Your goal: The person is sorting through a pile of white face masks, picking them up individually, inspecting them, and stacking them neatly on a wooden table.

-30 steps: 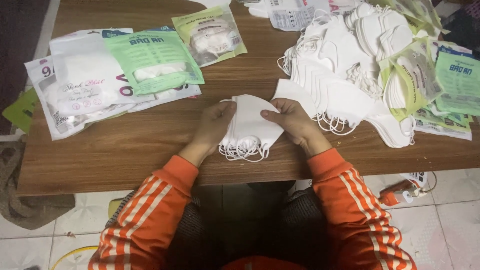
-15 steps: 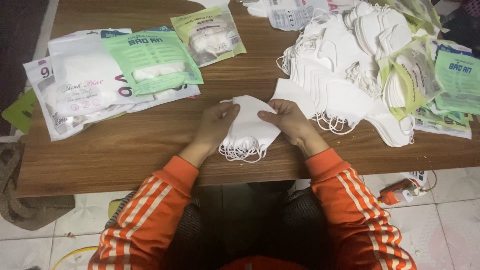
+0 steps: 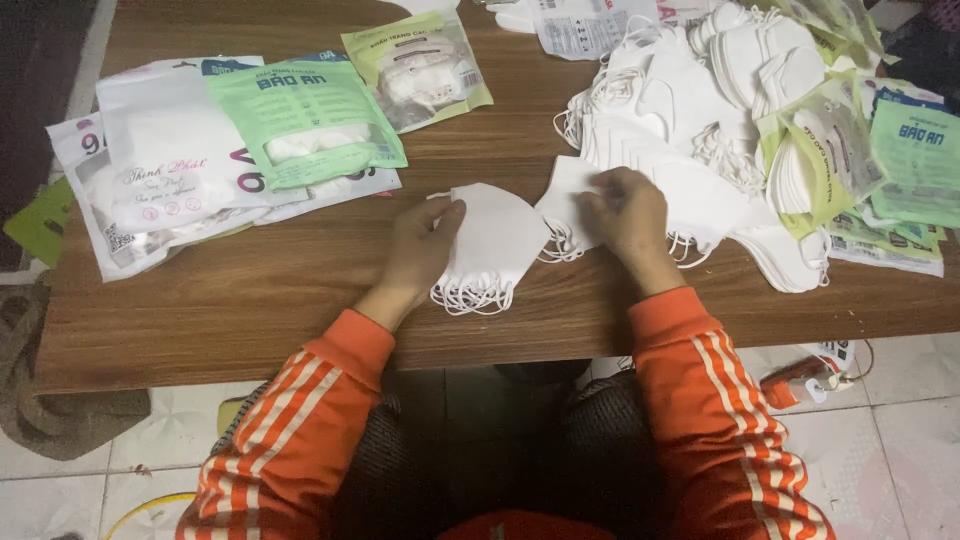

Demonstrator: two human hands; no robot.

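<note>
Here, item list, big to small. Wooden table (image 3: 250,300): brown, fills most of view, tiled floor below. Loose mask heap (image 3: 700,110): white, w/ ear loops, upper right of table, mixed w/ green-printed packets (image 3: 915,165) at far right. Packet pile (image 3: 180,170): upper left, white & green flat bags overlapping; one more clear-green packet (image 3: 420,65) just beyond it, top centre. Orange striped sleeves (image 3: 310,420): both forearms, near edge. Small mask stack (image 3: 495,245): white, folded, table centre near front edge, loops hanging toward the person. Left hand (image 3: 420,250): fingers curled, pressing on the stack's left side, holding it down. Single mask (image 3: 570,205): white, just right of stack, at foot of heap. Right hand (image 3: 625,215): fingers bent, pinching that single mask.
</note>
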